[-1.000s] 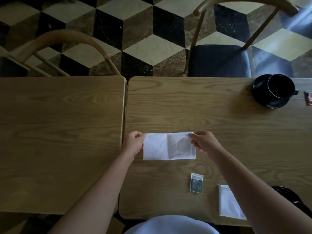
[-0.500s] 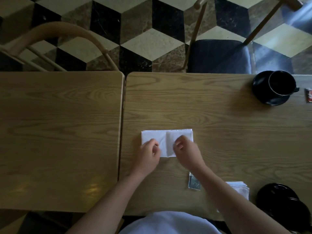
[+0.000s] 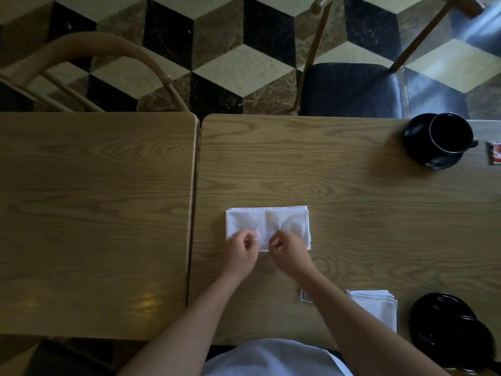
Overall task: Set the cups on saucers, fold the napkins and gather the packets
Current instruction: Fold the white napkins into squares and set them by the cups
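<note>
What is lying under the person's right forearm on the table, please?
A small packet pokes out beside the right forearm, and a folded napkin lies partly under it. Most of the packet is covered, so its print cannot be read.

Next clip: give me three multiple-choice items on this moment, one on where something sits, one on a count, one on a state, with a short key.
1. Where does the black cup stand?
A. On a saucer at the far right of the table
B. On the left table
C. On a chair seat

2. How many white napkins show on the table?
A. One
B. Two
C. Four

3. What are the hands doing?
A. Both lifting the cup
B. Both at the near edge of the napkin, fingers curled on it
C. Both flat on bare wood

Key:
1 A: the cup sits on a black saucer near the far right edge.
2 B: one napkin lies under the hands, and a folded napkin lies by the right forearm.
3 B: the left hand and right hand pinch the napkin's near edge.
</note>
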The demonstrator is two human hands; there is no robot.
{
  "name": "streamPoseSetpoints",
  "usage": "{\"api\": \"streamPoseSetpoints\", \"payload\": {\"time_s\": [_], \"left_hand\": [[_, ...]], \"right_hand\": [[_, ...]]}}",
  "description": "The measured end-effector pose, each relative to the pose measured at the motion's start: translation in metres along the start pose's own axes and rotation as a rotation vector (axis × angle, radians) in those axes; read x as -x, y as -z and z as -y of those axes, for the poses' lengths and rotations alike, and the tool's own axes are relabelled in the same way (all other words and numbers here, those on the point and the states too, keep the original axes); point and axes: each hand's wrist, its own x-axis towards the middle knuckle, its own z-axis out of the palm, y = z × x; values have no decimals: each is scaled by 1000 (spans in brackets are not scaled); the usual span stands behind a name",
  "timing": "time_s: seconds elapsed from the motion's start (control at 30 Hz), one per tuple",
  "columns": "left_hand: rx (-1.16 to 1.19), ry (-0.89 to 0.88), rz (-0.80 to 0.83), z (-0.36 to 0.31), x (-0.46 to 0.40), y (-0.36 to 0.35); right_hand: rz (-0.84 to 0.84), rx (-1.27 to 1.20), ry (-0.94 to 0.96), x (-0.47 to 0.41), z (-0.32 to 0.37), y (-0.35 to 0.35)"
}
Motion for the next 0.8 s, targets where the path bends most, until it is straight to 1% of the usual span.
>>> {"api": "streamPoseSetpoints", "payload": {"time_s": [0.1, 0.23, 0.3, 0.33, 0.4, 0.43, 0.47, 0.5, 0.53, 0.57, 0.6, 0.67, 0.73, 0.8], "left_hand": [[-14, 33, 11, 12, -12, 17], [10, 136, -41, 16, -21, 30], [84, 229, -59, 9, -20, 31], [179, 290, -82, 3, -18, 30], [430, 407, -166, -13, -13, 25], [567, 484, -191, -19, -9, 21], [727, 603, -175, -25, -4, 17], [924, 771, -102, -30, 2, 11], [1102, 954, 13, -33, 11, 5], [1217, 1081, 129, -36, 19, -1], [1275, 1142, 222, -37, 27, -7], [1297, 1194, 304, -40, 37, -16], [1297, 1214, 308, -45, 40, -25], [1288, 1205, 307, -54, 41, -29]], "right_hand": [[-59, 41, -42, 0, -18, 24], [1, 86, -41, 1, -28, 38], [-9, 105, -54, -1, -24, 39], [-67, 122, -50, -2, -21, 42], [-273, 158, 13, -10, -16, 51], [-338, 191, 69, -15, -13, 57], [-347, 254, 115, -23, -9, 62], [-301, 343, 146, -31, -6, 68], [-234, 436, 154, -38, -1, 72], [-167, 515, 147, -46, 4, 75], [-100, 581, 127, -51, 9, 77], [5, 687, 98, -62, 17, 79], [66, 771, 97, -67, 28, 82], [96, 800, 136, -68, 41, 86]]}}
